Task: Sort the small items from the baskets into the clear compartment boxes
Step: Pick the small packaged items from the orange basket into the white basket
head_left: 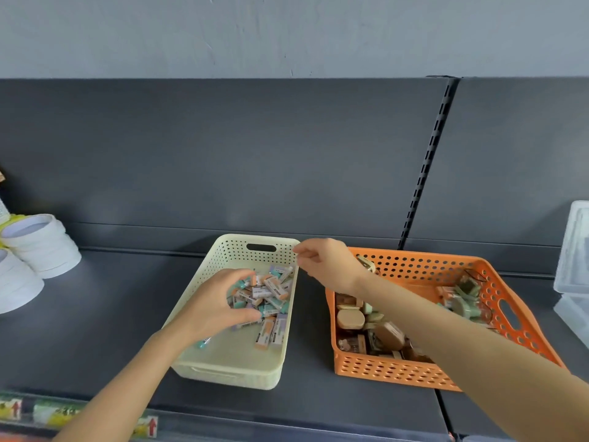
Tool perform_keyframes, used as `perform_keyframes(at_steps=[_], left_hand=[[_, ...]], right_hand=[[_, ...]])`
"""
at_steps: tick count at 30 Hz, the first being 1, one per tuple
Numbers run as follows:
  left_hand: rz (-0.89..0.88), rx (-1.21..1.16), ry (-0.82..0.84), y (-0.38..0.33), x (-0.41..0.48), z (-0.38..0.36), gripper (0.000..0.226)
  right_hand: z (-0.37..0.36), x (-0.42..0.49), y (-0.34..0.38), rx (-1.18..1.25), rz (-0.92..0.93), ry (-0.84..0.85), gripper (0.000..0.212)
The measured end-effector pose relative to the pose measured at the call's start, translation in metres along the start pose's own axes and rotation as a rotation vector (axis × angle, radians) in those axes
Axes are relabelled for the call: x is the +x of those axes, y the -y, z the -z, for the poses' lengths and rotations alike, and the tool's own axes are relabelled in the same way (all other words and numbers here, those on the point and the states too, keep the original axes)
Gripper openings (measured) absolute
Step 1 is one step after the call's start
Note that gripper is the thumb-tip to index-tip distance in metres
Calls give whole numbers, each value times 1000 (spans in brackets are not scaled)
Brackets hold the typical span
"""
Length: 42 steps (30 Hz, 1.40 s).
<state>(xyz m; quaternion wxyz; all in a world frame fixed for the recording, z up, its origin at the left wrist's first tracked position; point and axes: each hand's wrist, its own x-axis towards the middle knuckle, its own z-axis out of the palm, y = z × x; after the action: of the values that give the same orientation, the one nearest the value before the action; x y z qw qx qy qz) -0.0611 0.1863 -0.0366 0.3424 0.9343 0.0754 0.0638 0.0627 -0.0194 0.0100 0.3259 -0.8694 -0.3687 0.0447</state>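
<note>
Cream plastic pierced with rows of small holes makes up the basket (229, 368) at the middle of the head view, standing on a dark grey shelf (95, 314). Inside it, heaped toward its far right side, lie the erasers (271, 290), small sleeved blocks in orange, teal and lilac; a few lie loose nearer its front wall.

The left hand (216, 301) reaches into the basket from its near left side and sits on the heap, fingers and thumb curled narrowly round a clump of erasers.

The right hand (325, 263) is at the basket's far right corner, its forearm crossing over the orange basket (398, 371). The thumb and forefinger are close together right at the rim and the other fingers are tucked in; whether they nip the rim cannot be told.

The orange basket stands just right of the basket, apart from it and turned at an angle. It holds wooden items (350, 319) mixed with pale green ones.

Clear boxes (573, 247) are stacked well to the right of the basket, cut off by the frame edge. White tape rolls (41, 244) are piled well to its left. Price labels (47, 413) run along the shelf edge in front of it, to the left.
</note>
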Motion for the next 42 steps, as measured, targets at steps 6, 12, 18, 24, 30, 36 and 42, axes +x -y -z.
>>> perform_keyframes(at_steps=[6, 12, 18, 24, 30, 36, 42], left_hand=[[-136, 67, 39, -40, 14, -11, 73], [-295, 113, 86, -90, 34, -32, 73], [-457, 274, 128, -130, 49, -65, 68], [-531, 411, 193, -145, 63, -84, 70], [-533, 491, 237, -148, 70, -93, 73], [-498, 493, 281, -145, 70, -100, 77], [-444, 511, 341, -141, 72, -108, 83]], right_hand=[[50, -41, -46, -76, -117, -82, 29], [85, -85, -97, -218, -223, -90, 23], [103, -112, -141, -446, -276, 119, 20], [103, -110, -151, -552, -310, 354, 33], [93, -105, -155, -859, -290, 660, 36], [91, -103, -166, -865, -187, 629, 38], [87, -104, -168, -875, -139, 482, 28]])
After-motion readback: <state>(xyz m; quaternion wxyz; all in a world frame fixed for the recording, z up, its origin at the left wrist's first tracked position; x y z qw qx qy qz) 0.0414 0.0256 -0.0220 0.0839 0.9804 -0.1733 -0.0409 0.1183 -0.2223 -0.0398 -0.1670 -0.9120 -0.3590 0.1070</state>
